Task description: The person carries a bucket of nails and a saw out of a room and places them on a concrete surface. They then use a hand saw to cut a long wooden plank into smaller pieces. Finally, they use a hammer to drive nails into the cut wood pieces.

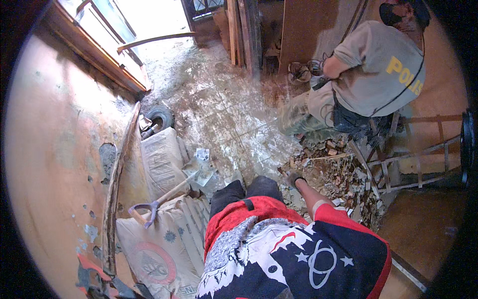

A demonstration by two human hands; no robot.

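Note:
My right hand point(297, 180), which looks gloved, reaches down at my right side over broken rubble point(338, 174), closed on a small, narrow item point(284, 173) that I cannot make out. My left hand is not in view, perhaps hidden by my body. My dark-trousered legs point(264, 192) stand beside stacked sacks point(159, 162). On the sacks lies a shovel point(167, 193) with a D-shaped handle, its metal blade resting near a small white packet point(202, 153) on the dusty tiled floor point(226, 112).
A co-worker point(373, 70) bends at the upper right by boards and a ladder-like frame point(418, 162). A long timber point(119, 164) leans along the chipped left wall, near a coiled hose or tyre point(164, 117). A bright doorway point(149, 20) with a stick across it lies at top left.

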